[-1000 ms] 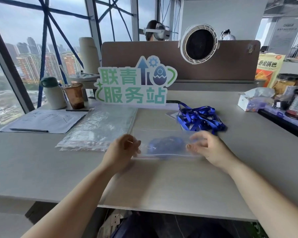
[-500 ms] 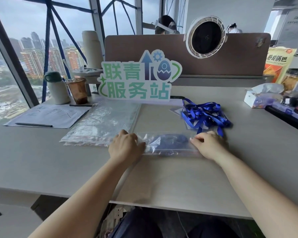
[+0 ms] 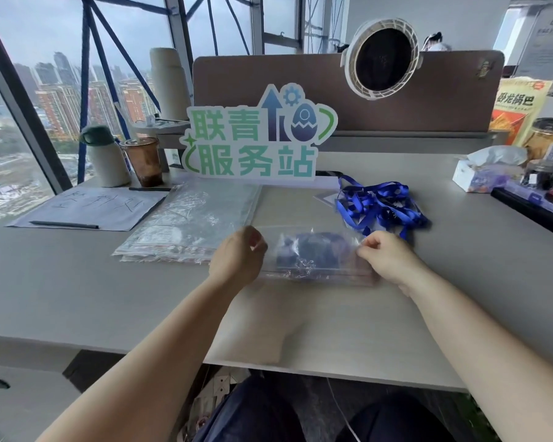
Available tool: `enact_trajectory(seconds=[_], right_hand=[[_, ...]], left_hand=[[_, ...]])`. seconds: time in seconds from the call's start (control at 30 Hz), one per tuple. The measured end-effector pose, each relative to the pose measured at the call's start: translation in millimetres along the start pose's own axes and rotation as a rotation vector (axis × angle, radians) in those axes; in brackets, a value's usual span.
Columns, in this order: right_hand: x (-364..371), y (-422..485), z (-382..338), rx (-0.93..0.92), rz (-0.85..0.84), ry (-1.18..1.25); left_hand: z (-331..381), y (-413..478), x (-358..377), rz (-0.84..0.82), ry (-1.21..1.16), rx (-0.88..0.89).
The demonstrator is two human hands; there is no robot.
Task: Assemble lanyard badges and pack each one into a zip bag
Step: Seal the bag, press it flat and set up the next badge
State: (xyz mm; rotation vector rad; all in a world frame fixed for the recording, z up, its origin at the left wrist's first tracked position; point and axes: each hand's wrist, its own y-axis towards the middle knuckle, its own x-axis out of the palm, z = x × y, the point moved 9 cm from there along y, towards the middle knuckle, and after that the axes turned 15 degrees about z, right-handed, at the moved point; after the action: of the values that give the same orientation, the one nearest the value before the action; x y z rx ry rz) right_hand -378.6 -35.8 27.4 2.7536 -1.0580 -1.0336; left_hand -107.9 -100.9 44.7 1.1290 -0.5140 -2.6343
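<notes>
Item: zip bag (image 3: pixel 316 272), clear film, lying flat on the desk (image 3: pixel 77 282) and spanning the gap between the two hands.
Contents: one blue lanyard badge (image 3: pixel 313 247), bundled inside the bag about midway between the hands and visible through the film.
Left hand (image 3: pixel 240 256): fingers curled, pinching the bag's left end.
Right hand (image 3: pixel 387 260): thumb and fingers pinching the bag's right end, near its far corner.
Zip strip: a faint line runs along the edge nearest the wrists. Whether it is already pressed closed cannot be told.
Step in hand (judged): sealing or tidying the filled bag.
Method advised: hold the film taut between both pinches and push the cord bundle away from the mouth. Flatten out trapped air, then run one pinch along the whole strip toward the other hand. Check both corners afterwards.
Hazard (judged): a loop of cord caught in the track would leave a gap. The film looks thin and slippery, so a light grip may slide.
Stock, bags: stack of empty zip bags (image 3: pixel 189 224), beyond and outboard of the left hand.
Stock, lanyards: tangle of loose blue lanyards (image 3: pixel 380 205), just beyond the right hand.
Progress (judged): one unit nearly packed, several lanyards left.
</notes>
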Motion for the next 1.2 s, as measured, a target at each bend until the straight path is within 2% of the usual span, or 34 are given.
enact_trajectory(seconds=[0.17, 0.33, 0.43, 0.57, 0.73, 0.83, 0.93, 1.1, 1.2], right_hand=[[18.9, -12.0, -11.3, 0.165, -0.132, 0.286], [51.7, -38.8, -62.6, 0.213, -0.306, 0.527], [79.6, -62.5, -104.8, 0.092, -0.372, 0.486], [130.3, -102.8, -153.4, -0.092, -0.334, 0.403], [196.7, -137.9, -190.8, -0.199, -0.371, 0.357], [218.0, -148.5, -219.1, -0.345, -0.349, 0.269], [236.2, -153.3, -241.7, -0.457, -0.328, 0.183], [258.9, -150.1, -262.4, -0.563, -0.308, 0.052], [269.3, -148.9, -262.9, -0.612, -0.332, -0.013]], left_hand=[[-21.8, 1.9, -21.7, 0.010, -0.545, -0.270], [-60.4, 1.6, -80.5, 0.125, -0.709, -0.378], [-102.9, 1.0, -123.9, 0.218, -0.641, -0.447], [-162.8, 4.1, -175.7, 0.368, -0.520, -0.570], [-212.9, 16.0, -225.9, 0.471, -0.227, -0.508], [-243.8, 24.9, -238.7, 0.469, -0.107, -0.489], [-265.9, 38.9, -243.8, 0.470, -0.086, -0.461], [-293.4, 52.9, -228.4, 0.332, -0.004, -0.457], [-303.4, 51.8, -225.8, 0.234, 0.242, -0.470]])
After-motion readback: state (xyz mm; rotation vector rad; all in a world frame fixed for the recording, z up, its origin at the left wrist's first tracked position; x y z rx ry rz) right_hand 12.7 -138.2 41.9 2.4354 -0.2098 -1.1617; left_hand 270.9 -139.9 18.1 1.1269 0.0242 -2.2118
